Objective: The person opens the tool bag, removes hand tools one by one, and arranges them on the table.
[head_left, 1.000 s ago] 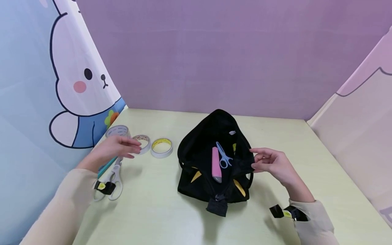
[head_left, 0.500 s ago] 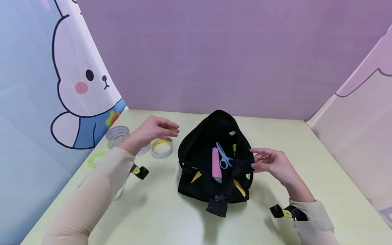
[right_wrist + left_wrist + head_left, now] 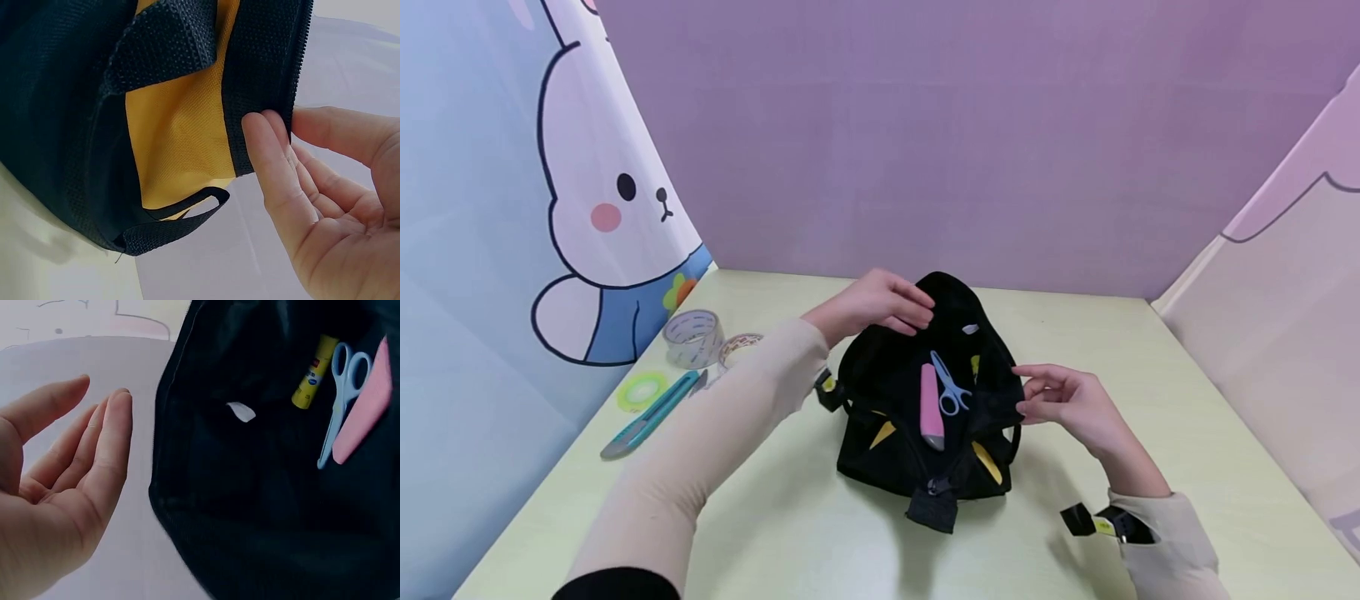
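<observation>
A black bag (image 3: 871, 467) with yellow panels stands unzipped at the middle of the table. Inside lie light blue scissors (image 3: 952, 396), a pink item with a grey end (image 3: 930, 408), a yellow glue stick (image 3: 314, 372) and a small white piece (image 3: 242, 412). My left hand (image 3: 883, 302) hovers at the bag's far left rim, fingers extended and thumb apart, with nothing held. The left wrist view has that hand (image 3: 81, 469) just beside the rim. On the other side, my right hand (image 3: 1063, 398) pinches the zippered edge between thumb and fingers; the right wrist view has the fingertips (image 3: 255, 128) on the black band.
On the left of the table are a wide clear tape roll (image 3: 694, 354), a yellow-green tape roll (image 3: 627, 393) and a teal utility knife (image 3: 651, 419). Another tape roll (image 3: 727, 348) is partly covered by my left sleeve (image 3: 722, 433). A purple cloth backdrop (image 3: 925, 150) rises behind.
My left hand has swept right, from over the tape rolls and white-handled scissors to the bag's far left rim. My right hand keeps its place on the bag.
</observation>
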Available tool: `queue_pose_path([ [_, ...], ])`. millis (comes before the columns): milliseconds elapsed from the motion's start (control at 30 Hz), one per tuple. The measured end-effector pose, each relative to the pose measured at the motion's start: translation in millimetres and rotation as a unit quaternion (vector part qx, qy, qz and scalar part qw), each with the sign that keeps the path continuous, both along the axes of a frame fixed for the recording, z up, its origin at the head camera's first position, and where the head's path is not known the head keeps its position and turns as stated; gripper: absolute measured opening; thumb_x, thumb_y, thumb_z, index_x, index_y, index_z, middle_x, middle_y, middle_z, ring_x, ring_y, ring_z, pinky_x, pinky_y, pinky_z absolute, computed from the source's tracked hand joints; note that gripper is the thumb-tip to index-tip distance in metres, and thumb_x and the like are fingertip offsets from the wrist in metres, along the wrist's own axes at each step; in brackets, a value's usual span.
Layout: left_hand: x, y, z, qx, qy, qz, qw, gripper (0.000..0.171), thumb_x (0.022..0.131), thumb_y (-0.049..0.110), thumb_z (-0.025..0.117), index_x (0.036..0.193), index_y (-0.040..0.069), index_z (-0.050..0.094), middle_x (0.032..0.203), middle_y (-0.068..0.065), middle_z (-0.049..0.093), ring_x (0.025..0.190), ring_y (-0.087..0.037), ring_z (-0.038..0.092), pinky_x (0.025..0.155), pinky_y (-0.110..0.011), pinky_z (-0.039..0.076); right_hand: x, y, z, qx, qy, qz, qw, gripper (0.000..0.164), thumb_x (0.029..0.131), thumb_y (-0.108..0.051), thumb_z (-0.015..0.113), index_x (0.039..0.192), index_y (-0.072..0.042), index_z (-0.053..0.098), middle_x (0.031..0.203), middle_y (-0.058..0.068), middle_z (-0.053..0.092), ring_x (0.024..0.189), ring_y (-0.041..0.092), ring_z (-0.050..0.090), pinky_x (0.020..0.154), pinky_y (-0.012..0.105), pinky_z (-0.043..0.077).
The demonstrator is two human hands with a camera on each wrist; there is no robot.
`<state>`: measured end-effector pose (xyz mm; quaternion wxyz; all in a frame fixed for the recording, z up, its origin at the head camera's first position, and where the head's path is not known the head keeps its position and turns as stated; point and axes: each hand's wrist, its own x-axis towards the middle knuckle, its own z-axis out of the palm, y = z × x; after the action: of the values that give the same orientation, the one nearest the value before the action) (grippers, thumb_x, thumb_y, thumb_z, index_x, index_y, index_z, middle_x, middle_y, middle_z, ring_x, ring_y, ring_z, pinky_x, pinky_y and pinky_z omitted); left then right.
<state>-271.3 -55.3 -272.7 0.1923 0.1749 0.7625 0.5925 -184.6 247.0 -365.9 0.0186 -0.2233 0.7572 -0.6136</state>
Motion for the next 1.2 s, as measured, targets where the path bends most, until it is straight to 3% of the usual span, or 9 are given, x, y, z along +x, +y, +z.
queue_pose_path([
  [200, -15.5, 34, -2.5, -0.019, -0.041, -0.004, 0.9990, 0.031, 0.095, -0.002, 0.063, 0.126, -0.010, 0.062, 0.122, -0.027, 0.064, 0.106, -0.033, 0.068, 0.082, -0.034, 0.059, -0.7, 2, -0.6, -0.002, 0.005, -0.001, 1.000, 0.047, 0.086, 0.011, 0.067, 0.128, 0.023, 0.049, 0.087, 0.012, 0.063, 0.076, 0.014, 0.070, 0.067, 0.037, 0.061],
  [367, -31.4, 56, -11.1, -0.046, -0.086, 0.003, 0.9952, 0.029, 0.095, -0.002, 0.061, 0.123, -0.012, 0.062, 0.123, -0.027, 0.064, 0.103, -0.033, 0.068, 0.085, -0.037, 0.058, -0.2, 2, 0.1, -0.008, 0.004, -0.002, 1.000, 0.046, 0.085, 0.017, 0.065, 0.127, 0.024, 0.049, 0.087, 0.006, 0.063, 0.075, 0.014, 0.070, 0.067, 0.038, 0.061],
  [533, -42.0, 71, -35.2, -0.061, -0.129, 0.021, 0.9896, 0.029, 0.093, -0.004, 0.062, 0.119, -0.015, 0.062, 0.121, -0.028, 0.064, 0.105, -0.034, 0.068, 0.089, -0.040, 0.057, 0.3, 4, 0.1, -0.006, 0.006, -0.005, 1.000, 0.045, 0.085, 0.017, 0.064, 0.127, 0.023, 0.049, 0.086, 0.004, 0.063, 0.075, 0.014, 0.070, 0.067, 0.037, 0.061],
  [700, -47.3, 86, -62.0, -0.046, -0.148, 0.030, 0.9874, 0.034, 0.094, -0.003, 0.060, 0.125, -0.018, 0.058, 0.126, -0.031, 0.059, 0.115, -0.039, 0.062, 0.094, -0.042, 0.054, 1.4, 5, 0.1, -0.003, 0.007, -0.007, 1.000, 0.046, 0.085, 0.014, 0.067, 0.127, 0.023, 0.049, 0.086, 0.008, 0.063, 0.075, 0.014, 0.070, 0.067, 0.038, 0.061],
  [867, -49.0, 100, -88.9, -0.009, -0.160, 0.077, 0.9840, 0.025, 0.092, -0.008, 0.058, 0.113, -0.021, 0.061, 0.121, -0.034, 0.060, 0.115, -0.043, 0.060, 0.096, -0.047, 0.051, 3.2, 5, 0.8, 0.003, 0.014, -0.014, 1.000, 0.047, 0.085, 0.013, 0.068, 0.127, 0.023, 0.050, 0.086, 0.009, 0.064, 0.073, 0.014, 0.070, 0.066, 0.036, 0.061],
  [1000, -46.9, 106, -110.1, 0.010, -0.167, 0.117, 0.9790, 0.010, 0.091, -0.010, 0.058, 0.095, -0.016, 0.065, 0.115, -0.033, 0.064, 0.108, -0.042, 0.064, 0.091, -0.046, 0.055, 5.9, 4, 1.6, 0.010, 0.017, -0.016, 1.000, 0.044, 0.085, 0.014, 0.067, 0.126, 0.023, 0.051, 0.085, 0.008, 0.064, 0.073, 0.014, 0.070, 0.066, 0.037, 0.061],
  [1200, -48.1, 103, -134.8, 0.014, -0.175, 0.135, 0.9752, 0.011, 0.088, -0.009, 0.063, 0.095, -0.015, 0.070, 0.103, -0.028, 0.070, 0.081, -0.033, 0.071, 0.065, -0.031, 0.060, 9.2, 4, 1.7, 0.009, 0.016, -0.016, 1.000, 0.045, 0.085, 0.015, 0.065, 0.126, 0.023, 0.050, 0.086, 0.010, 0.063, 0.074, 0.014, 0.070, 0.066, 0.036, 0.061],
])
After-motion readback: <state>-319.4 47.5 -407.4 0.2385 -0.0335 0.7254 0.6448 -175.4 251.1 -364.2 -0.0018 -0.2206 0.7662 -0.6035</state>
